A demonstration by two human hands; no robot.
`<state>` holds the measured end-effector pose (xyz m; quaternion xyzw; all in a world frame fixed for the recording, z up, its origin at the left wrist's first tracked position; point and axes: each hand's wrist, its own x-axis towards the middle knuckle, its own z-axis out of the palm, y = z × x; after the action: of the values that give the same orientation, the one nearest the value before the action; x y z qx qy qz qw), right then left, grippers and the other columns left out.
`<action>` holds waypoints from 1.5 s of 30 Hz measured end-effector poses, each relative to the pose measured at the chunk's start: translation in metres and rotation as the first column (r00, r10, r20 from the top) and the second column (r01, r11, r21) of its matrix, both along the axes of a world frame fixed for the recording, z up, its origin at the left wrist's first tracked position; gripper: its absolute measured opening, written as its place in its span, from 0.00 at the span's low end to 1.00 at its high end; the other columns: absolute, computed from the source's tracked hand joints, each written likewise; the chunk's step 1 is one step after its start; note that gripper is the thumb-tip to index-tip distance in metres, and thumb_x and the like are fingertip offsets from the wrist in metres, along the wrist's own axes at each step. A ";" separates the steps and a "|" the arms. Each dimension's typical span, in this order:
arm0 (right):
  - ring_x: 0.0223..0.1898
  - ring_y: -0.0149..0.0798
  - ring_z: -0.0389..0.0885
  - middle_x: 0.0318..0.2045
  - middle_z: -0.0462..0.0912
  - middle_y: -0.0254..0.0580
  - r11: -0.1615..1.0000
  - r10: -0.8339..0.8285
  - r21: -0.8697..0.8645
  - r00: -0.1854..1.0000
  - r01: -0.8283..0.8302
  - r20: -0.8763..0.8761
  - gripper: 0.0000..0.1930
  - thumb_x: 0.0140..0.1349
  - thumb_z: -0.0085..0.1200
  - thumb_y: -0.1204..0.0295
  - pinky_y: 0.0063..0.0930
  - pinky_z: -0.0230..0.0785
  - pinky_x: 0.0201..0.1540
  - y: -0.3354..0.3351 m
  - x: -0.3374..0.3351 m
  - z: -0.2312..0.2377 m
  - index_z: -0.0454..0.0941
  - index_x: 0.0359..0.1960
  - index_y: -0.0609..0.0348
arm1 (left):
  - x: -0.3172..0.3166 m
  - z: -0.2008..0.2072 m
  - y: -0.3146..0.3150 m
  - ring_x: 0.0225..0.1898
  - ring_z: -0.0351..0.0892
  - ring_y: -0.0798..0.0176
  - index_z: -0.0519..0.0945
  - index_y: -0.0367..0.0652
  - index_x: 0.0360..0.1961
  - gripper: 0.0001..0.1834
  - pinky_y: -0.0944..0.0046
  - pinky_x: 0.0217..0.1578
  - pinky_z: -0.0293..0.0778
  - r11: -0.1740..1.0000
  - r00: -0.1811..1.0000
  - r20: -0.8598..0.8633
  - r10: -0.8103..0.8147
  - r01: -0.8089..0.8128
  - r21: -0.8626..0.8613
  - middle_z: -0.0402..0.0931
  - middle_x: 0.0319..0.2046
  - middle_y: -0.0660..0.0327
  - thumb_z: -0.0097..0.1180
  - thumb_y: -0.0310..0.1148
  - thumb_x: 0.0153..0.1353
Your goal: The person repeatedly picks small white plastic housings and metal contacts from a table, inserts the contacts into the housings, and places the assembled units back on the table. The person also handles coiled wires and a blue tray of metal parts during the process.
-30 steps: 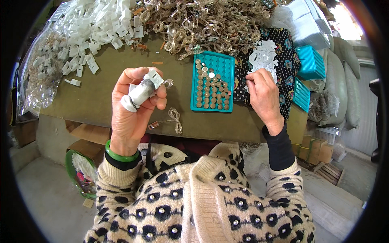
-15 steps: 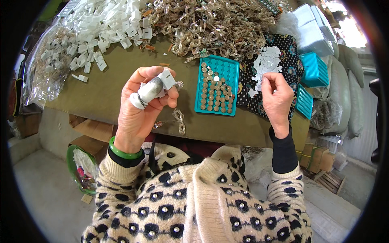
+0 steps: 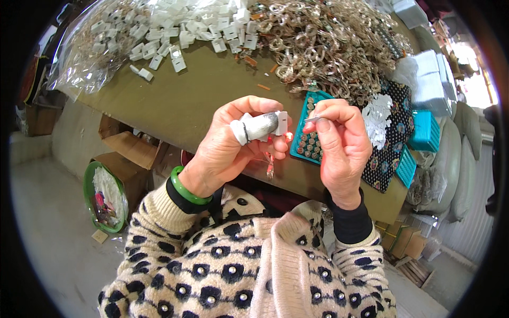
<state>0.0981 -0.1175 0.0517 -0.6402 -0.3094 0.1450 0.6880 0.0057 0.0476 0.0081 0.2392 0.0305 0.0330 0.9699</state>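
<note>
My left hand (image 3: 212, 143) is closed on a small white plastic case (image 3: 283, 123). Its thumb wears a white, dark-smudged wrap (image 3: 257, 126) and presses against the case. From the case hangs a clear wire light string (image 3: 270, 168), with red glowing spots near my fingers. Pinched between thumb and fingertips of my right hand (image 3: 344, 151) is a small thin pale piece (image 3: 312, 120), just right of the case and apart from it. Beneath the right hand, partly hidden, lies a teal tray (image 3: 316, 96) with several round button cells (image 3: 309, 144) in its pockets.
Loose white cases (image 3: 212, 24) and a heap of coiled light strings (image 3: 328, 45) cover the table's far side. White flat pieces (image 3: 377, 121) lie on a dark patterned cloth (image 3: 396, 100) at right. Teal trays (image 3: 425, 132) stand beyond. A green basin (image 3: 87, 196) sits lower left.
My right hand has moved left from the white pieces to beside the case, over the tray. Red lights now glow by the left hand. The view has shifted, moving the table's things rightward.
</note>
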 end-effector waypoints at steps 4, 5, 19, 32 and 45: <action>0.37 0.27 0.70 0.40 0.74 0.39 1.000 0.006 0.002 0.988 -0.006 0.153 0.04 0.66 0.51 0.82 0.20 0.66 0.43 0.018 -0.005 -0.007 0.72 0.41 0.63 | 0.000 -0.003 0.005 0.33 0.84 0.59 0.75 0.40 0.53 0.20 0.59 0.33 0.84 0.998 0.999 -0.033 -0.042 0.040 -0.041 0.80 0.44 0.49 0.61 0.38 0.64; 0.37 0.27 0.71 0.40 0.74 0.39 1.000 0.005 -0.016 0.981 -0.002 0.196 0.04 0.66 0.51 0.83 0.20 0.66 0.43 0.020 -0.005 -0.009 0.72 0.41 0.63 | 0.000 -0.003 0.005 0.33 0.84 0.60 0.74 0.40 0.54 0.20 0.58 0.33 0.84 0.997 0.998 -0.031 -0.046 0.044 -0.065 0.80 0.43 0.50 0.60 0.38 0.65; 0.35 0.31 0.74 0.36 0.76 0.40 0.994 -0.034 -0.084 0.944 0.065 0.328 0.04 0.63 0.54 0.83 0.23 0.69 0.40 0.029 -0.003 -0.018 0.74 0.37 0.63 | 0.002 -0.001 0.001 0.35 0.85 0.60 0.78 0.40 0.49 0.13 0.55 0.41 0.85 0.982 0.998 -0.056 0.006 -0.016 -0.190 0.81 0.41 0.53 0.57 0.34 0.68; 0.33 0.41 0.78 0.33 0.79 0.48 0.979 0.022 -0.147 0.643 0.142 0.766 0.07 0.58 0.56 0.86 0.29 0.73 0.37 0.020 0.004 -0.010 0.76 0.37 0.64 | 0.002 0.003 -0.007 0.36 0.84 0.62 0.77 0.38 0.51 0.16 0.63 0.40 0.83 0.988 0.992 -0.092 0.090 -0.077 0.131 0.82 0.41 0.54 0.60 0.32 0.64; 0.30 0.46 0.78 0.31 0.78 0.44 0.950 0.101 -0.301 0.836 0.080 0.539 0.08 0.53 0.61 0.85 0.33 0.71 0.35 -0.002 -0.008 -0.001 0.78 0.34 0.63 | -0.015 0.001 0.045 0.26 0.65 0.67 0.77 0.42 0.55 0.17 0.68 0.26 0.66 0.952 0.987 0.152 0.045 0.004 -0.307 0.75 0.43 0.51 0.55 0.33 0.66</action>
<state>0.0905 -0.1193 0.0503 -0.7534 -0.4698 0.0066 0.4600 -0.0092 0.0926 0.0093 0.0825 -0.0390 0.0570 0.9942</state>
